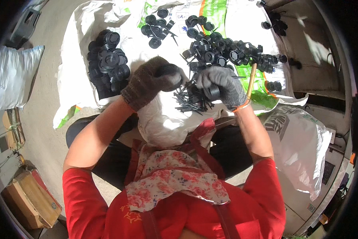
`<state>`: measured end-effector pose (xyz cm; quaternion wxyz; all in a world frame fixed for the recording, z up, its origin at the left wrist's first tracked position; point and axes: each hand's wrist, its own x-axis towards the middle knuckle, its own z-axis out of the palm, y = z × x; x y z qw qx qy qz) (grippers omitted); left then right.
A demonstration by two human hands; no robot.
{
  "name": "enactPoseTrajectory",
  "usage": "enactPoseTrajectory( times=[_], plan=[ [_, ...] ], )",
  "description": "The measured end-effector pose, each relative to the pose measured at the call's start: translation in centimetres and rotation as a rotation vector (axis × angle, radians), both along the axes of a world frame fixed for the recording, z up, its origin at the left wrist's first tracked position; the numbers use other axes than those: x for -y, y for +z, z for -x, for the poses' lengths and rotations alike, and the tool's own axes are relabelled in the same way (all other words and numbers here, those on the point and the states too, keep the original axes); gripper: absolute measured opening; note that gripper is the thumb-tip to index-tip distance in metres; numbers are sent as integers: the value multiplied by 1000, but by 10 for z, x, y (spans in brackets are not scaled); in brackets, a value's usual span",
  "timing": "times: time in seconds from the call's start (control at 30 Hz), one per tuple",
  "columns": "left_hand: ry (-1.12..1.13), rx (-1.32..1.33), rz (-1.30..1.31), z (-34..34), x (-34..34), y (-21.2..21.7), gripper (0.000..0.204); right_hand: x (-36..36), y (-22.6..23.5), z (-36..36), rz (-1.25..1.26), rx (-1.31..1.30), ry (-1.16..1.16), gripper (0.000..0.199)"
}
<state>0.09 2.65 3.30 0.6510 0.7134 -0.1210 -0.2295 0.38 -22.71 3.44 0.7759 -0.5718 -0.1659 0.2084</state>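
My left hand [151, 79], in a dark knitted glove, is closed round a black round plastic cap [167, 71]. Close beside it on the right, my right hand [223, 83] wears a grey glove. Its fingers are curled over another black cap [212, 93] with a ribbed side. A thin wooden stick [252, 77] slants up beside the right wrist; whether the hand grips it cannot be made out. Between and below the hands lies a heap of thin black plastic sticks [191, 99]. Just beyond the right hand spreads a pile of black caps [216, 49], some with thin stems.
A dense stack of black caps [109, 61] stands left of my left hand. A smaller group [157, 28] lies at the back. All rest on a white woven sack [77, 75]. Plastic bags [298, 143] flank the sack, and a cardboard box [33, 197] is at lower left.
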Motion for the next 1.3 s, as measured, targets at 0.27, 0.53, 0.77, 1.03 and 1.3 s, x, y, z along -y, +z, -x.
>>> enactPoseTrajectory(
  times=[0.27,0.53,0.77,1.03,1.3],
  plan=[
    [23,-622,823,10,27,-19,43,-71,13,7,123,-34,-522,24],
    [-102,987,-600,10,20,-5,28,-71,-31,-18,654,425,-387,19],
    [380,933,-831,-19,-32,22,69,15,-80,-97,1109,361,-394,87],
    [342,618,-797,-21,-33,17,57,178,-158,-215,1337,6,-870,37],
    [285,423,-789,-30,-25,21,62,192,-232,-244,705,-317,-333,39]
  ],
)
